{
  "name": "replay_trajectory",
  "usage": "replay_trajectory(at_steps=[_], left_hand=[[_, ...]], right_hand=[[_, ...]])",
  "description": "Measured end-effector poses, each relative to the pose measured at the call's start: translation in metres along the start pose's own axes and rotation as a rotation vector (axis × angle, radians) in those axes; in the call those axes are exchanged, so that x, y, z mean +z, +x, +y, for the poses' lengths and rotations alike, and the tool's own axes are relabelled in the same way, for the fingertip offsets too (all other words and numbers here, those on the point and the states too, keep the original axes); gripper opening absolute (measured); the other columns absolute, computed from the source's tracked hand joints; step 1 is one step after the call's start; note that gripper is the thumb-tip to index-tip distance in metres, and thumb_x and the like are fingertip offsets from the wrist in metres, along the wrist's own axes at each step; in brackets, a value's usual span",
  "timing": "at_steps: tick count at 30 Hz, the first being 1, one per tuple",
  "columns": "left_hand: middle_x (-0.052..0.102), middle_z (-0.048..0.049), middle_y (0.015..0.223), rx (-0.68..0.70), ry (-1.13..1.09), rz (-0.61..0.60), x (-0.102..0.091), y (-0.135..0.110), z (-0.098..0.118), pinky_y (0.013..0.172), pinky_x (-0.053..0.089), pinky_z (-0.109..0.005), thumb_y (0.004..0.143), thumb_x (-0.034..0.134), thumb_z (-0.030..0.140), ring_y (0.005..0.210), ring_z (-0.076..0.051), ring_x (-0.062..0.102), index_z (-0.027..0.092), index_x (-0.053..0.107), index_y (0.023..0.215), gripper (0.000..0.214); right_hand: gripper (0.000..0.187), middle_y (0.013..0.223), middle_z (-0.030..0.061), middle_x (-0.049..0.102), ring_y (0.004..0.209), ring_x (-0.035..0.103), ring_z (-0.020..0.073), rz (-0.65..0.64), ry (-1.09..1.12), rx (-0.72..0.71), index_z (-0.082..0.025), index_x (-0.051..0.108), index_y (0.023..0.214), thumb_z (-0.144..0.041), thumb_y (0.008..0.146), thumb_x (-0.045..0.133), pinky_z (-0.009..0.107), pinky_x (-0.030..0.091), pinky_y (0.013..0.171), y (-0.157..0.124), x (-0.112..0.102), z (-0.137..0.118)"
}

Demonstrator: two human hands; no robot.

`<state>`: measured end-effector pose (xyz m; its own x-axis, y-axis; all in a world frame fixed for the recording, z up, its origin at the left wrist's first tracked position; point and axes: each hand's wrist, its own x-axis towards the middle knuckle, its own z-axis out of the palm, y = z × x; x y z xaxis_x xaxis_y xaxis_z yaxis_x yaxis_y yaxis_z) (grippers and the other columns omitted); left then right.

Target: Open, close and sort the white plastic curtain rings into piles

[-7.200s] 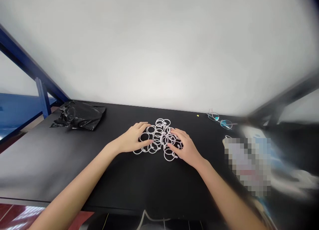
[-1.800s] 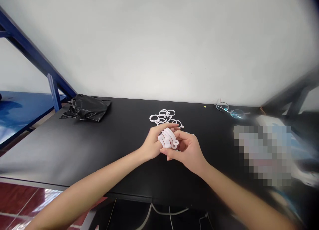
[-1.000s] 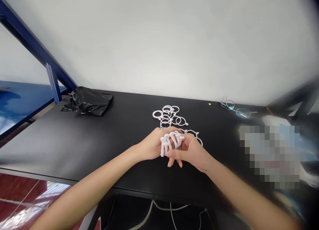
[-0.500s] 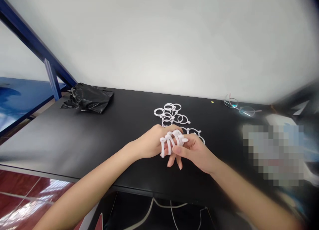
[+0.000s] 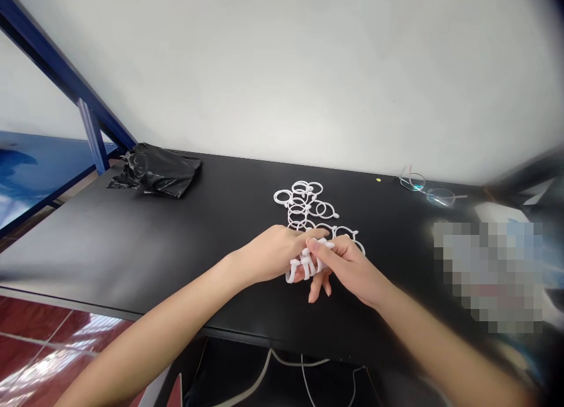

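Seen at mid-table [image 5: 132, 242], near front edge: left hand [image 5: 267, 255] and right hand [image 5: 350, 267], pressed together. Threaded over left fingers: bunch [image 5: 305, 266] of white rings, standing on edge, side by side. Left fingers curled through bunch and closed on it. Right thumb and forefinger pinched on top of bunch; other right fingers loosely spread, pointing down at table. Bunch just off table, as far as can be told. Just beyond hands: loose rings [image 5: 304, 202], flat on table, overlapping, nearest ones close to right hand. Far left corner: crumpled black bag [image 5: 156, 172]. Far right, by wall: glasses [image 5: 426, 191]. Right of hands: pixelated patch, contents not readable. Below front edge: cables [image 5: 282, 363].
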<state>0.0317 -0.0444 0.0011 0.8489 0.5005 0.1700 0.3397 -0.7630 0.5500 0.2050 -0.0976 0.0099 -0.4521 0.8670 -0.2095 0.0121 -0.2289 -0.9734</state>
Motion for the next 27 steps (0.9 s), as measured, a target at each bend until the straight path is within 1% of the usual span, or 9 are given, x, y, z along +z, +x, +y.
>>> replay_trajectory(at_steps=[3, 5, 8, 12, 16, 19, 22, 25, 27], left_hand=[[0.068, -0.0013, 0.076, -0.006, -0.099, 0.018, -0.001, 0.0, -0.001, 0.052, 0.04, -0.021, 0.082, 0.058, 0.016, 0.054, -0.012, 0.057, 0.014, 0.054, 0.12, 0.038], [0.068, -0.0008, 0.08, -0.015, -0.153, 0.052, -0.002, -0.001, -0.002, 0.053, 0.041, -0.019, 0.084, 0.057, 0.016, 0.055, -0.01, 0.057, 0.015, 0.052, 0.119, 0.036], [0.067, -0.0003, 0.078, -0.026, -0.156, 0.078, -0.003, -0.002, -0.004, 0.053, 0.041, -0.018, 0.087, 0.057, 0.019, 0.056, -0.009, 0.057, 0.015, 0.053, 0.115, 0.029], [0.066, -0.001, 0.077, -0.046, -0.031, 0.075, -0.005, -0.001, -0.002, 0.053, 0.04, -0.018, 0.092, 0.051, 0.022, 0.057, -0.011, 0.058, 0.015, 0.053, 0.111, 0.02], [0.067, -0.0029, 0.08, -0.056, 0.054, 0.073, -0.008, -0.001, 0.002, 0.053, 0.039, -0.019, 0.093, 0.048, 0.02, 0.057, -0.012, 0.058, 0.014, 0.054, 0.112, 0.02], [0.068, -0.0037, 0.086, -0.029, 0.037, 0.069, -0.008, -0.002, 0.002, 0.054, 0.04, -0.019, 0.092, 0.051, 0.017, 0.06, -0.012, 0.059, 0.014, 0.054, 0.115, 0.024], [0.069, -0.004, 0.086, 0.001, 0.011, 0.084, -0.007, -0.004, 0.002, 0.054, 0.039, -0.019, 0.089, 0.056, 0.016, 0.059, -0.011, 0.059, 0.014, 0.054, 0.118, 0.029], [0.069, -0.0018, 0.079, 0.01, -0.088, 0.075, -0.007, -0.004, 0.003, 0.054, 0.04, -0.018, 0.087, 0.057, 0.012, 0.059, -0.011, 0.06, 0.013, 0.053, 0.117, 0.03], [0.068, 0.0013, 0.072, 0.008, -0.207, 0.048, -0.008, -0.004, 0.003, 0.057, 0.042, -0.017, 0.088, 0.053, 0.008, 0.06, -0.01, 0.061, 0.013, 0.053, 0.115, 0.028]], right_hand=[[0.05, 0.084, 0.0125, 0.075, 0.06, 0.073, 0.0166, -0.133, 0.045, 0.017, -0.012, 0.076, 0.083, -0.053, 0.093, 0.049, 0.017, 0.048, 0.042, -0.002, -0.007, -0.006], [0.041, 0.082, 0.01, 0.074, 0.061, 0.072, 0.0157, -0.16, 0.064, 0.015, -0.013, 0.075, 0.089, -0.048, 0.092, 0.053, 0.018, 0.05, 0.044, -0.003, -0.011, -0.009], [0.033, 0.069, 0.0055, 0.07, 0.05, 0.066, 0.0114, -0.063, 0.03, -0.029, -0.012, 0.073, 0.083, -0.042, 0.09, 0.059, 0.016, 0.048, 0.039, -0.005, -0.013, -0.01], [0.03, 0.063, 0.0019, 0.065, 0.042, 0.06, 0.0094, 0.052, -0.055, -0.096, -0.012, 0.068, 0.075, -0.04, 0.086, 0.065, 0.016, 0.042, 0.033, -0.006, -0.007, -0.006], [0.025, 0.049, -0.0045, 0.056, 0.036, 0.052, 0.0071, 0.096, -0.095, -0.113, -0.014, 0.066, 0.076, -0.037, 0.085, 0.067, 0.016, 0.039, 0.033, -0.006, -0.003, -0.004], [0.023, 0.05, -0.0057, 0.054, 0.036, 0.05, 0.0062, 0.047, -0.13, -0.068, -0.015, 0.064, 0.075, -0.036, 0.083, 0.071, 0.017, 0.039, 0.036, -0.007, -0.005, -0.006], [0.025, 0.051, -0.0057, 0.053, 0.038, 0.049, 0.0058, -0.034, -0.215, -0.011, -0.015, 0.064, 0.075, -0.038, 0.082, 0.071, 0.018, 0.037, 0.039, -0.008, -0.011, -0.01], [0.03, 0.044, -0.0063, 0.05, 0.036, 0.044, 0.0057, -0.1, -0.298, -0.014, -0.014, 0.068, 0.08, -0.041, 0.09, 0.062, 0.02, 0.035, 0.042, -0.01, -0.017, -0.014], [0.035, 0.04, -0.0054, 0.051, 0.038, 0.045, 0.0072, -0.124, -0.327, -0.059, -0.014, 0.071, 0.084, -0.042, 0.095, 0.053, 0.022, 0.038, 0.046, -0.009, -0.017, -0.014]])
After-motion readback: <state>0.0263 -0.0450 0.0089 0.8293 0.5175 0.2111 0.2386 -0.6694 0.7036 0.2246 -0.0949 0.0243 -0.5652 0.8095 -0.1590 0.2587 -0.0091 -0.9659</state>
